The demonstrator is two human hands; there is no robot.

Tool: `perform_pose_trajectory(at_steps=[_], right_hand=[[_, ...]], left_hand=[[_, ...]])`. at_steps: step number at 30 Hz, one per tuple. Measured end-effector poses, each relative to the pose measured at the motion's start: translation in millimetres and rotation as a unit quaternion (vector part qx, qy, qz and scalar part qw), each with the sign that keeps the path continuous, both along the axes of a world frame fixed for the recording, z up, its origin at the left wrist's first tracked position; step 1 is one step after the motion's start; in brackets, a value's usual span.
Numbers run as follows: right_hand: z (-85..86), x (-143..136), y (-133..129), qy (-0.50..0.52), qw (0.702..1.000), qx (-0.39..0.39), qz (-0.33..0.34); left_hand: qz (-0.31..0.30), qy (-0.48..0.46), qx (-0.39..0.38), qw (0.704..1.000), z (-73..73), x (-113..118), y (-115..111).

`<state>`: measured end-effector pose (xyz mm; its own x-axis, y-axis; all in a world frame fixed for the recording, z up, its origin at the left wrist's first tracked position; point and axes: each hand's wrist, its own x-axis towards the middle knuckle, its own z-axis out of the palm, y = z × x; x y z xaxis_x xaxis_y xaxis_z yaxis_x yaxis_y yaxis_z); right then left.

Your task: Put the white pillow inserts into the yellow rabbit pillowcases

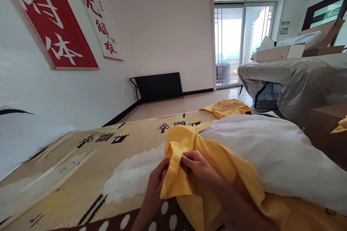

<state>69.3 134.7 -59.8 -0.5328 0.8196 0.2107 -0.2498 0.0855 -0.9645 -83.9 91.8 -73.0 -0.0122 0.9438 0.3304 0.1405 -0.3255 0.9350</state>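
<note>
Both of my hands grip a yellow fabric cover [227, 158], which looks like a pillowcase. My left hand [156, 180] is closed on its near left edge, partly behind a hanging fold. With thumb and fingers pinched, my right hand [199, 166] holds the same cloth just to the right of that fold. A plump white pillow [260, 144] lies right of my hands, with the yellow cloth spread along its near side and partly under it. Underneath is a beige patterned blanket [92, 158] with brown and white shapes.
Another yellow cloth [227, 107] lies at the far edge of the bed. A white pillow [24, 137] rests at the left by the wall. To the right, a plastic-covered table [292, 66] bears cardboard boxes [280, 52]. A black folded panel [159, 86] leans against the far wall.
</note>
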Motion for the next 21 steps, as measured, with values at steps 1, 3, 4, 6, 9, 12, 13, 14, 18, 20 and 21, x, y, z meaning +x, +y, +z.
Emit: perform_pose_trajectory(at_steps=[1, 3, 4, 6, 9, 12, 13, 14, 18, 20, 21], right_hand=[[0.1, 0.0, -0.5, -0.021, 0.999, 0.018, -0.036], [0.5, 0.0, -2.0, -0.062, 0.989, 0.063, -0.120], [0.7, -0.1, -2.7, -0.077, 0.984, 0.083, -0.141], [0.9, 0.0, -3.3, -0.091, 0.981, 0.106, -0.133], [0.7, 1.1, -2.0, -0.071, 0.990, 0.085, -0.093], [1.4, 3.1, 0.4, -0.015, 0.999, -0.006, -0.047], [2.0, 3.9, 1.0, 0.003, 0.999, -0.037, -0.025], [2.8, 4.7, 1.2, 0.021, 0.998, -0.064, -0.009], [6.9, 7.4, 0.1, 0.066, 0.988, -0.140, 0.024], [7.8, 7.8, -0.4, 0.077, 0.982, -0.168, 0.043], [7.6, 7.7, -0.3, 0.084, 0.979, -0.178, 0.051]], left_hand=[[0.007, 0.011, -0.004, 1.000, 0.9, 0.9, -0.6], [0.022, 0.028, -0.016, 0.999, 2.1, 2.4, -0.9], [0.030, 0.034, -0.017, 0.999, 2.5, 3.1, -0.5], [0.041, 0.051, -0.011, 0.998, 3.3, 4.6, 0.6], [0.052, 0.094, 0.007, 0.994, 6.2, 7.7, 0.7], [0.054, 0.128, 0.007, 0.990, 10.2, 9.8, -1.5], [0.052, 0.134, 0.004, 0.990, 11.1, 9.8, -2.2], [0.045, 0.136, 0.000, 0.990, 11.8, 9.5, -2.6], [-0.011, 0.088, -0.009, 0.996, 12.2, 7.0, -2.5], [-0.032, 0.041, -0.026, 0.998, 11.1, 6.1, -2.2], [-0.035, 0.019, -0.037, 0.999, 10.1, 5.7, -2.1]])
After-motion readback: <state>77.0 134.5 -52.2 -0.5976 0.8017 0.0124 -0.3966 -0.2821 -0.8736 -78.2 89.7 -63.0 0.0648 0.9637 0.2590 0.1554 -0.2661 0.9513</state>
